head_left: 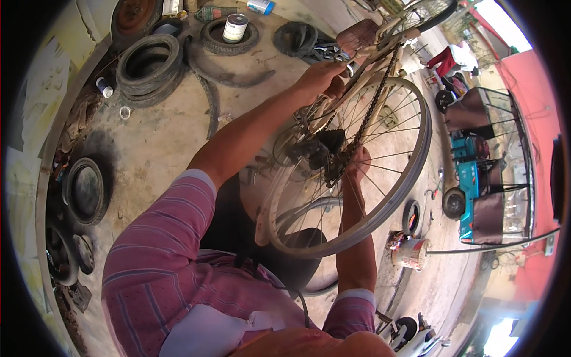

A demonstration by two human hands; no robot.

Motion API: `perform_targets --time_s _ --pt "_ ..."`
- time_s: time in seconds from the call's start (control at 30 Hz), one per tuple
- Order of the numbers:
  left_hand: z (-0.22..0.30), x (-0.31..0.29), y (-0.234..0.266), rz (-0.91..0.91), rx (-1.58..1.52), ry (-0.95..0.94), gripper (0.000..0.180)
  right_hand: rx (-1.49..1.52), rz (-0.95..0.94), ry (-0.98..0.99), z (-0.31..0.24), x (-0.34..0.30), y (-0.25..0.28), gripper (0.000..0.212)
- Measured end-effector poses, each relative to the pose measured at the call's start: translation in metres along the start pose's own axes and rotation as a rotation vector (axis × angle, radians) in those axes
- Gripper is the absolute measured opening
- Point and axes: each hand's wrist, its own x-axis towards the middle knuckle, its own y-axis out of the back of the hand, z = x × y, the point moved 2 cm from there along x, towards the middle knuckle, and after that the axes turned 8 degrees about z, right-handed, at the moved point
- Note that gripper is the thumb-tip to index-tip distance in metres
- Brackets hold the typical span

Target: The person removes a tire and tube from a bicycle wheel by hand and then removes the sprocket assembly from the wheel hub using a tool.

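Concrete floor (151,134) all round me, tyres and odd parts along the wall to my left. Teal vehicle (468,172) parked off to the right, a bent person (461,58) in red and white just beyond it.

Bicycle (389,40) is right in front of me, running from mid-view up to the upper right. Its wheel (426,128) is the near end, tilted, spokes in place, hanging over my legs. Can't tell if the grey outer band is tyre or bare rim.

Stacked tyres (122,65) at upper left. Whitish bucket (411,254) on the ground to the right, well apart from the wheel.

Chain (373,107) runs down the frame toward the hub. Dark hub cluster (324,149) sits mid-wheel.

Left hand (326,78): fingers curled, closed at the frame above the wheel; exact part gripped is hidden. Right hand (358,163): behind the spokes, partly curled, just beside the hub cluster. Can't tell whether it has hold of anything.

Smallest: labelled tin (235,28) on a tyre up top, clear cup (125,112) below the stack.
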Motion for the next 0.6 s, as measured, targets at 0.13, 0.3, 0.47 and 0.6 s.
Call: perform_targets --time_s 0.13,0.3,0.47,0.6 --pt "-0.09 0.058 0.097 0.189 -0.159 0.469 0.024 -0.058 0.006 0.036 -0.024 -0.006 -0.017 0.053" --pt "-0.18 0.015 0.177 0.126 -0.507 0.635 0.019 0.005 -0.017 0.078 -0.024 -0.011 -0.021 0.051" --pt "-0.179 -0.013 0.142 0.372 -0.366 0.752 0.015 0.203 -0.04 -0.031 -0.034 -0.02 0.001 0.046" --pt "-0.165 -0.013 0.148 0.39 -0.362 0.709 0.01 0.268 -0.079 0.016 -0.025 -0.012 -0.01 0.042"
